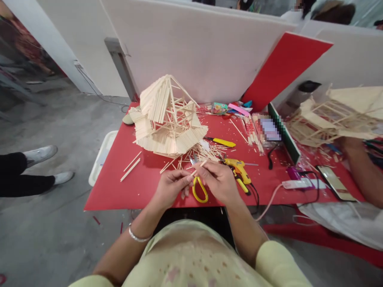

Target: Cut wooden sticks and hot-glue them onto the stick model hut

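The left hand (173, 186) and right hand (218, 181) pinch a thin stick (194, 173) between them, the wooden model (155, 105) standing at eleven o'clock from it. Light, closely spaced pinches should steady it best; wrists are better kept clear of the yellow-handled scissors (205, 195) toward six o'clock.

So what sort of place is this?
Probably a craft workshop or class: there's a pavilion-like stick model and a yellow glue gun on the red table, and another stick model beyond the green board.
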`<move>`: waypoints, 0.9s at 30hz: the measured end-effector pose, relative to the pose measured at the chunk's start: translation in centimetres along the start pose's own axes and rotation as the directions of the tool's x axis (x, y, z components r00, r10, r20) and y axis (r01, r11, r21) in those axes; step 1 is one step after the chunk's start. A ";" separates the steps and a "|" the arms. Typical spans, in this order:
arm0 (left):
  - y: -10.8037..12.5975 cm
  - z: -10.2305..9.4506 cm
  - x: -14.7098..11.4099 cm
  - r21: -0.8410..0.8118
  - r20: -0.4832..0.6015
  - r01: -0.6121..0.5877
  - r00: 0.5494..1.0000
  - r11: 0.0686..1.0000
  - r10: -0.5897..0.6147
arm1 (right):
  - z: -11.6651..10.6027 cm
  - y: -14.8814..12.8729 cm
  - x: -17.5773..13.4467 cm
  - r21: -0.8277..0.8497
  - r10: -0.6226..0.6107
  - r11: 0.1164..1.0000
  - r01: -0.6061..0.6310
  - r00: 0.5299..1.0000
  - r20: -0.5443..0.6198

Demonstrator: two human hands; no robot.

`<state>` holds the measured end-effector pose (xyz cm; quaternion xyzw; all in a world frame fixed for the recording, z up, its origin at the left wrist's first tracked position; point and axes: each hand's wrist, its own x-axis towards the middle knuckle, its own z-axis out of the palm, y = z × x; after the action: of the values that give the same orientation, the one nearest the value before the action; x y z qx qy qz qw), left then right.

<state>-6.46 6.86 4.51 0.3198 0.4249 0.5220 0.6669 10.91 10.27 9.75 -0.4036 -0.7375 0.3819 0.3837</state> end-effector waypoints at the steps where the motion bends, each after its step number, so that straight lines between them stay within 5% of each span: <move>1: -1.2 0.4 0.3 -0.072 -0.009 0.057 0.998 0.996 -0.058 | 0.3 1.0 -1.3 -0.033 -0.025 0.999 0.023 0.998 -0.049; 5: -4.8 2.0 1.5 -0.305 0.071 0.288 0.957 0.908 -0.280 | 0.3 4.8 -5.6 -0.237 -0.192 0.958 0.161 0.975 -0.114; 11: -6.5 6.0 1.8 -0.406 0.166 0.443 0.896 0.799 -0.412 | -1.3 8.7 -9.7 -0.334 -0.294 0.909 0.248 0.951 -0.094; 14: -7.2 7.8 1.9 -0.390 0.167 0.465 0.884 0.794 -0.436 | -2.2 9.5 -10.6 -0.381 -0.288 0.893 0.240 0.955 -0.074; 16: -7.6 8.2 2.1 -0.399 0.075 0.397 0.913 0.827 -0.402 | -3.3 9.9 -10.9 -0.415 -0.259 0.880 0.229 0.966 -0.015; 19: -7.8 7.7 2.6 -0.370 -0.079 0.251 0.951 0.894 -0.299 | -6.1 11.2 -10.9 -0.588 -0.113 0.809 0.011 0.984 -0.138; 21: -7.9 7.2 2.9 -0.307 -0.115 0.195 0.964 0.931 -0.240 | -8.1 12.7 -10.4 -0.691 0.072 0.644 -0.329 0.925 -0.373; 23: -8.0 7.1 2.9 -0.245 -0.116 0.177 0.971 0.953 -0.210 | -9.7 14.3 -9.9 -0.720 0.267 0.441 -0.536 0.844 -0.465; 25: -8.2 7.5 2.7 -0.202 -0.104 0.192 0.971 0.960 -0.216 | -10.4 15.7 -9.4 -0.740 0.401 0.355 -0.571 0.809 -0.431; 27: -8.5 8.2 2.5 -0.176 -0.082 0.224 0.967 0.959 -0.241 | -10.6 16.6 -9.2 -0.741 0.440 0.373 -0.559 0.809 -0.389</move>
<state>4.80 7.30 0.05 0.1841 0.4483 0.4890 0.7252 28.70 11.13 -2.74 -0.7612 -0.6433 0.0585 0.0577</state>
